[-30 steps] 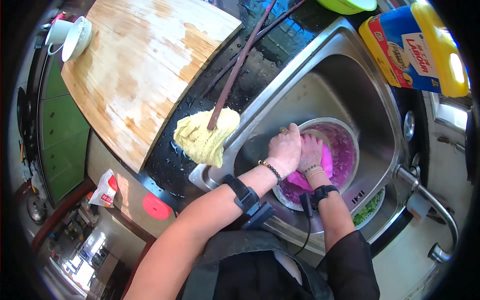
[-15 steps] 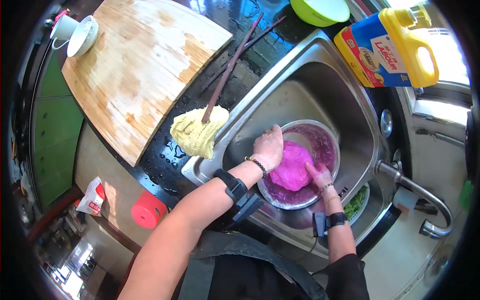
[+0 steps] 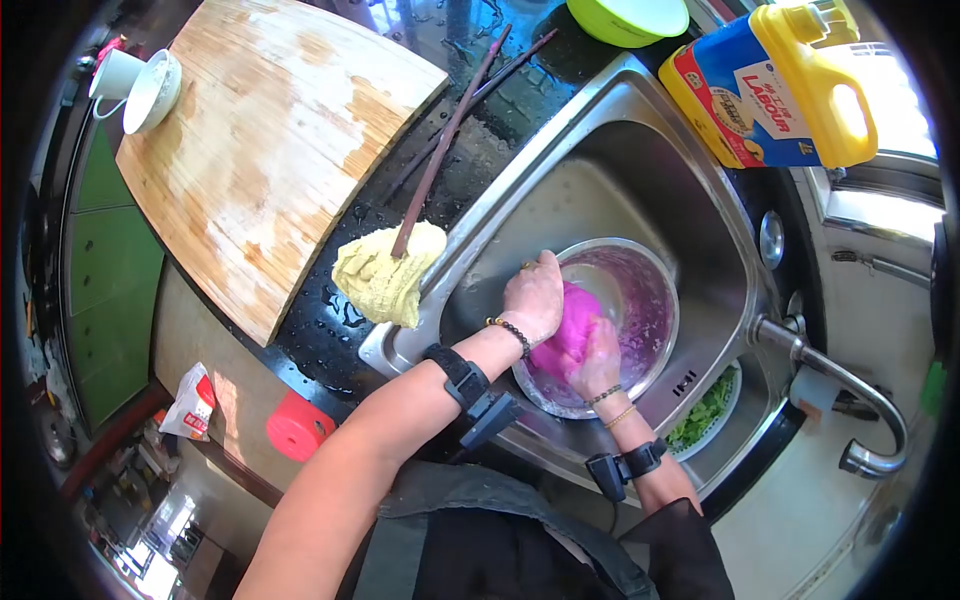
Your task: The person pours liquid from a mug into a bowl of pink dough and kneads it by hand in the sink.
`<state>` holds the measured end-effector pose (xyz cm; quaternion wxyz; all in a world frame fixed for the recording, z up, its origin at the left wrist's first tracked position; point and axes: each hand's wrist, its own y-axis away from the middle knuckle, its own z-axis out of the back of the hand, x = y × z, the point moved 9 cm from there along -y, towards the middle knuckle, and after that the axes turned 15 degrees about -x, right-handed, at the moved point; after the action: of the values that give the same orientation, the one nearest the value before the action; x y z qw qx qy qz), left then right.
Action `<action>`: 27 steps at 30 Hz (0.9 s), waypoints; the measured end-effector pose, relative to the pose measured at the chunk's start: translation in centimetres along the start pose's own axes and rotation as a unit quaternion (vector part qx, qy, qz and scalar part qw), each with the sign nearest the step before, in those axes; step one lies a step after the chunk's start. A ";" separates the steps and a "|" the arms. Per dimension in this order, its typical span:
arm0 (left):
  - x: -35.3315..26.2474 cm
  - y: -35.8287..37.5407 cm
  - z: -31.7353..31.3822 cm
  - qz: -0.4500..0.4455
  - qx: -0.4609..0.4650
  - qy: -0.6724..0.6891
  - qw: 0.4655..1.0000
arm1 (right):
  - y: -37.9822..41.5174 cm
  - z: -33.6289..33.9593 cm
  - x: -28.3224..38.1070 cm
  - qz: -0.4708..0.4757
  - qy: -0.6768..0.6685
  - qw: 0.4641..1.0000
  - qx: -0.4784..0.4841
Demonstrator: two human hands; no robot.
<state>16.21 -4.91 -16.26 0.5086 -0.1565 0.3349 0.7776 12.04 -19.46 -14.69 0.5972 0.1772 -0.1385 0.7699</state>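
A lump of bright magenta dough (image 3: 575,312) sits in a round metal bowl (image 3: 668,310), whose inner wall is smeared with pink residue. My left hand (image 3: 536,296) is closed over the bowl's left rim, right beside the dough; its fingertips are partly hidden. Pressed into the dough's lower right side is my right hand (image 3: 597,358), its fingers curled against the lump and partly out of sight. The bowl stands in the large basin of a steel sink (image 3: 575,185).
Left of the sink lie a yellowish cloth (image 3: 385,280), dark chopsticks (image 3: 440,165) and a wooden board (image 3: 270,130) with white cups (image 3: 153,92). A yellow detergent jug (image 3: 775,90), a green bowl (image 3: 630,18), a faucet (image 3: 830,365) and chopped greens (image 3: 705,412) surround the basin.
My right hand has moved left and inward over the dough, which is now squeezed narrower toward the left side of the bowl. My left hand stays at the rim.
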 end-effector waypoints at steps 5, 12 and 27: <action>0.3 -0.1 -0.3 0.002 0.005 0.007 1.000 | -1.7 0.1 5.7 0.260 0.018 0.940 0.223; 0.1 -0.2 0.0 0.006 0.005 0.029 1.000 | -3.6 1.3 5.7 0.273 0.220 0.899 0.263; 0.1 -0.2 -0.3 0.026 0.028 0.031 0.999 | -0.3 2.5 0.6 -0.003 0.074 0.983 0.168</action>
<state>16.29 -4.97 -16.58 0.4820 -0.1575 0.3760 0.7755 12.49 -19.98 -12.16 0.5701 0.2181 0.0386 0.7911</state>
